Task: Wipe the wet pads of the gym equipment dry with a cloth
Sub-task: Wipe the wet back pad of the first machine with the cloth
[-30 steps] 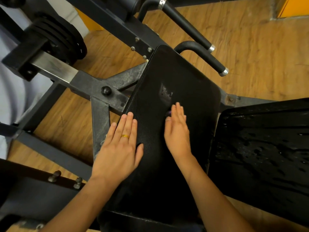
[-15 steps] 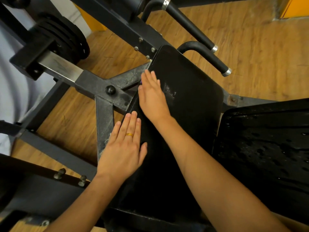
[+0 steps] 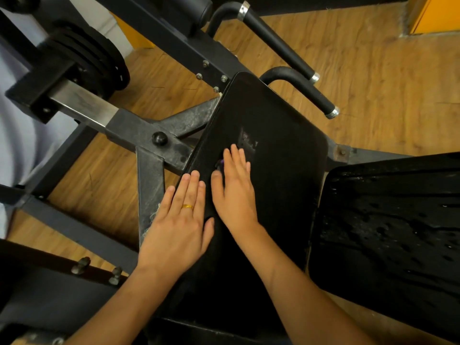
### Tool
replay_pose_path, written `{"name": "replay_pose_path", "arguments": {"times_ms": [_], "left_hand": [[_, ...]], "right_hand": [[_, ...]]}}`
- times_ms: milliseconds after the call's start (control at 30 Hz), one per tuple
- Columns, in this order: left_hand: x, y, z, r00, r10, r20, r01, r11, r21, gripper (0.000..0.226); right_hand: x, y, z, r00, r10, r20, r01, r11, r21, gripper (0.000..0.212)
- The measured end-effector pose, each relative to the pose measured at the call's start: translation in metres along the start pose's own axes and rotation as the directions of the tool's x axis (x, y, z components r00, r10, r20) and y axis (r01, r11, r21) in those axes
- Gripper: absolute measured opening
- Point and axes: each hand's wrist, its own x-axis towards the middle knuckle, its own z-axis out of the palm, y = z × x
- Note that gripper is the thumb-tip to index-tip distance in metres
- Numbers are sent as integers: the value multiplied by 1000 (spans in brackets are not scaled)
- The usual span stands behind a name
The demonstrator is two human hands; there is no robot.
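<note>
**PAD DRYING: STATUS, 2 PADS IN VIEW**

1. Progress. The long centre pad point(image 3: 281, 170) shows an even, matte black face with no water beads that can be made out, so it is judged largely dry. The side pad point(image 3: 388, 232), just beside its right edge, carries droplets and glossy streaks over most of its face and is judged not yet wiped. On that reading, about half of the visible work is left.

2. Cloth. The cloth point(image 3: 220, 163) is almost wholly hidden. Only a small purple fold shows, beside the right hand's forefinger, near the middle of the centre pad and toward its left edge. Its size and dampness cannot be told.

3. Right hand. The right hand point(image 3: 234, 190) lies palm down on the cloth and presses it to the pad. The fingers are straight and only slightly fanned. The fingertips reach the edge of a scuffed grey patch point(image 3: 249, 140) in the cover.

4. Left hand. The left hand point(image 3: 179, 220) rests flat across the left edge of the centre pad, with fingers straight and close together and the thumb apart. It holds nothing and appears to brace.

5. Pad condition. The centre pad cover is textured and looks intact apart from the scuff. Water on the side pad stands in separate beads, so the cover likely sheds it and should wipe off readily.
</note>
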Motion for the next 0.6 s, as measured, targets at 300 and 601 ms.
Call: {"name": "replay_pose_path", "arguments": {"times_ms": [300, 601], "left_hand": [[1, 0, -1, 1000, -12, 26, 11, 1000, 11, 73], [1, 1, -1, 1000, -7, 10, 7, 1000, 10, 73]], "right_hand": [[110, -7, -17, 998, 37, -42, -38, 999, -31, 55], [-65, 30, -5, 995, -91, 48, 93, 995, -44, 54]]}}
